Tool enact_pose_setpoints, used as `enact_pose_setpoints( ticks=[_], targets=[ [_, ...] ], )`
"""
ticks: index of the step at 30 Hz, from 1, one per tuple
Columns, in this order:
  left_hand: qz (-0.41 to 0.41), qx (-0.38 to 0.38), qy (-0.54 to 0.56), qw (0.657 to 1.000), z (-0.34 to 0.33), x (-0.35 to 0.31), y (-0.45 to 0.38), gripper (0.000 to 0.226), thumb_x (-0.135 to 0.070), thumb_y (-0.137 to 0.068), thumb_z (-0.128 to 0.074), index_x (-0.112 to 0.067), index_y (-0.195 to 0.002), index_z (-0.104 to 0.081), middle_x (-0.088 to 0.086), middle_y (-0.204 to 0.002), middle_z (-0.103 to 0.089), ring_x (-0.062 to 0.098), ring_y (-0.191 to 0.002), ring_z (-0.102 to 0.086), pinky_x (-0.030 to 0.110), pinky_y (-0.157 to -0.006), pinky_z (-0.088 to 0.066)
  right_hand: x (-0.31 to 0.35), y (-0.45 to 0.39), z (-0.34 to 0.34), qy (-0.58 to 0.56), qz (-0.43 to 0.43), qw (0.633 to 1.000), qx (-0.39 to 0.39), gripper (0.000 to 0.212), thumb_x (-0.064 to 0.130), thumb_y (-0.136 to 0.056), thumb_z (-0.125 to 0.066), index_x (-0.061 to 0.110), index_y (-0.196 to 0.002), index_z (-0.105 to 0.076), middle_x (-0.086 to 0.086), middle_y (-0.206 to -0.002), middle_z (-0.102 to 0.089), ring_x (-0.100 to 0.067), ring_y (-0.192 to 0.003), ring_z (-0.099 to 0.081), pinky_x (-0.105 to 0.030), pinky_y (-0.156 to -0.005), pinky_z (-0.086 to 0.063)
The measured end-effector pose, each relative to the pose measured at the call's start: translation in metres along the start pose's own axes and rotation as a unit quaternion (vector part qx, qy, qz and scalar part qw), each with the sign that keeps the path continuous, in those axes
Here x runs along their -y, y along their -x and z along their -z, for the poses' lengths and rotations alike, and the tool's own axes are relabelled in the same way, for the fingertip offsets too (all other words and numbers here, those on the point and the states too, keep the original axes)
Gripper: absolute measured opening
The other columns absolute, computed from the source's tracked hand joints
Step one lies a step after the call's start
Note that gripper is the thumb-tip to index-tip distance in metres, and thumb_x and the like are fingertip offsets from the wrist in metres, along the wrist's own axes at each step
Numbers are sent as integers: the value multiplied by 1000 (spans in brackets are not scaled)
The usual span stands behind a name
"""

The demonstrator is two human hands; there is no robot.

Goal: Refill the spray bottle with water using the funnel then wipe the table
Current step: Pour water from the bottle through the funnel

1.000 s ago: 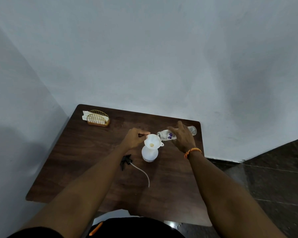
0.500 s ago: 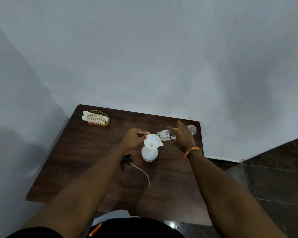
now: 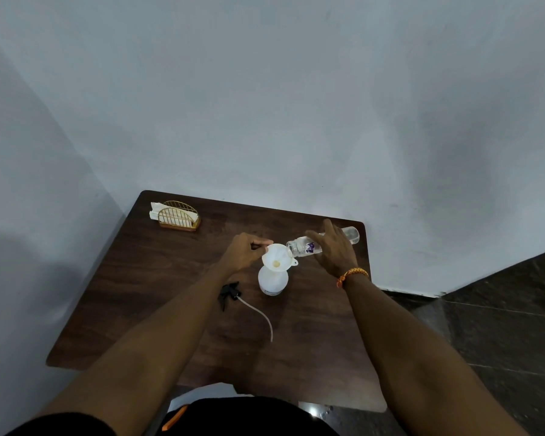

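A white spray bottle stands on the dark wooden table with a white funnel set in its neck. My left hand pinches the funnel's left rim. My right hand grips a clear water bottle tipped almost flat, its open mouth over the funnel's right rim. The black spray head with its long clear tube lies on the table left of the spray bottle.
A gold wire napkin holder with white napkins sits at the table's far left corner. Grey walls close in behind and to the left. Dark tiled floor lies to the right.
The water bottle's base has risen slightly, so it is tipped a little more toward the funnel. Both hands stay where they were.
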State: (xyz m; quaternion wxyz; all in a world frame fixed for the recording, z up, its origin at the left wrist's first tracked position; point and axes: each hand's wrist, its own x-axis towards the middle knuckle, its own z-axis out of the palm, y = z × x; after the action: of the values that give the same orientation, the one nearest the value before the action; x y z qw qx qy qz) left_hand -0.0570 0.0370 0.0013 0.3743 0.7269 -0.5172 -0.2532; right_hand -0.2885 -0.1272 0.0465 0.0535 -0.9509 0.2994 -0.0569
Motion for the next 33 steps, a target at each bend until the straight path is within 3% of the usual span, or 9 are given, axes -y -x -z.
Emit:
enact_pose_setpoints(
  ticks=[5, 9, 13, 21, 27, 33],
  targets=[
    [7, -4, 0, 1000, -1, -1, 0, 26, -9, -93, -71, -13, -118, -79, 0, -116, -78, -8, -99, -69, 10, -89, -53, 1, 0, 2, -1, 3, 1000, -4, 49, 14, -77, -81, 26, -123, -66, -12, -109, -53, -29, -89, -60, -43, -79, -57],
    [3, -1, 1, 1000, -1, 0, -1, 27, -11, -93, -71, -16, -117, -79, -2, -114, -79, 4, -102, -73, 26, -92, -59, 1, -1, 1, -2, 6, 1000, -10, 47, 14, -78, -81, 26, -121, -67, -12, -108, -54, -28, -88, -60, -43, -80, -56],
    [5, 0, 4, 1000, -1, 1, -1, 26, -12, -93, -71, -18, -117, -80, -3, -111, -80, 6, -101, -74, 29, -91, -60, 0, -2, 0, -2, 7, 1000, -13, 47, 15, -79, -80, 28, -121, -66, -10, -108, -52, -27, -88, -58, -43, -80, -57],
    [12, 3, 8, 1000, -1, 2, -1, 26, -10, -93, -71, -15, -118, -79, -1, -116, -78, 0, -103, -72, 9, -87, -52, 2, -3, 2, -5, 13, 1000, -14, 45, 17, -79, -81, 27, -120, -66, -11, -106, -53, -27, -88, -58, -42, -78, -55],
    [3, 1, 15, 1000, -2, 2, -1, 25, -11, -94, -73, -14, -117, -79, 0, -116, -78, 3, -106, -72, 13, -92, -54, 3, -5, 4, -3, 18, 1000, -13, 44, 16, -79, -81, 27, -119, -66, -10, -107, -52, -28, -90, -58, -42, -79, -54],
    [10, 4, 15, 1000, -3, 1, -2, 25, -10, -93, -73, -14, -118, -79, 1, -116, -78, 2, -104, -72, 8, -89, -51, 4, -5, 6, -8, 19, 1000, -13, 47, 15, -77, -84, 27, -120, -68, -11, -109, -53, -29, -92, -59, -44, -81, -55]
  ],
)
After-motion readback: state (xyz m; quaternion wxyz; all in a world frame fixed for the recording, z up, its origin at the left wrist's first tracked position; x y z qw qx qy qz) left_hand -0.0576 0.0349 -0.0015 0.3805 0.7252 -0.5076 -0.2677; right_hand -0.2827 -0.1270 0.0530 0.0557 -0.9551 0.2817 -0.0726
